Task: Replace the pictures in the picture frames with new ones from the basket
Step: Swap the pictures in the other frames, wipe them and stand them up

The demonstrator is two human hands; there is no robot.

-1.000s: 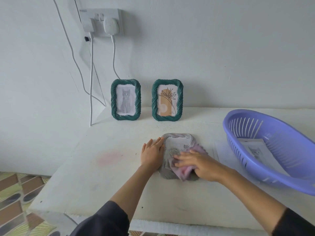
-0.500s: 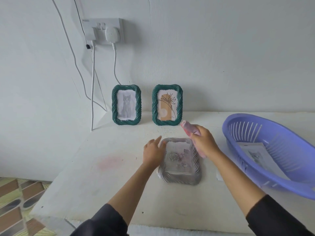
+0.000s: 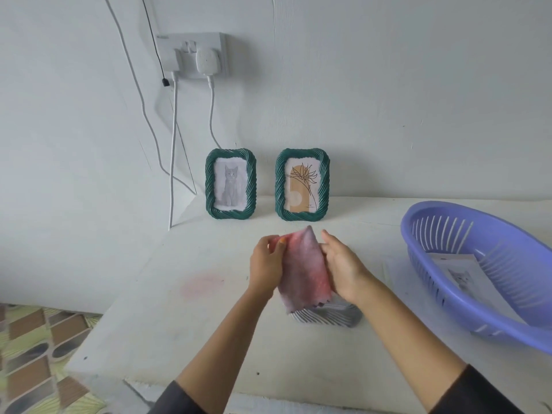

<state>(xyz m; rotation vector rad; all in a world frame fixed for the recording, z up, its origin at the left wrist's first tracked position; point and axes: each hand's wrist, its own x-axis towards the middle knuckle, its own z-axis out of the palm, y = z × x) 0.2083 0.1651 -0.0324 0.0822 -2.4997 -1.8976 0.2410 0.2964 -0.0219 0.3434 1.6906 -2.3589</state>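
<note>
Both hands hold a pink cloth up above the table. My left hand pinches its upper left corner, and my right hand grips its right edge. Beneath the cloth lies a grey ribbed picture frame, flat on the table and mostly hidden. Two green picture frames stand against the wall: one with a cat picture, one with a flower drawing. A purple basket at the right holds a paper picture.
The white table ends at a front edge near me and a left edge above a patterned floor. A wall socket with cables hangs over the back left corner. A sheet of paper lies between the grey frame and the basket.
My right hand lifted the cloth off the grey frame. My left hand left the frame's edge and took hold of the cloth, which now hangs between both hands.
</note>
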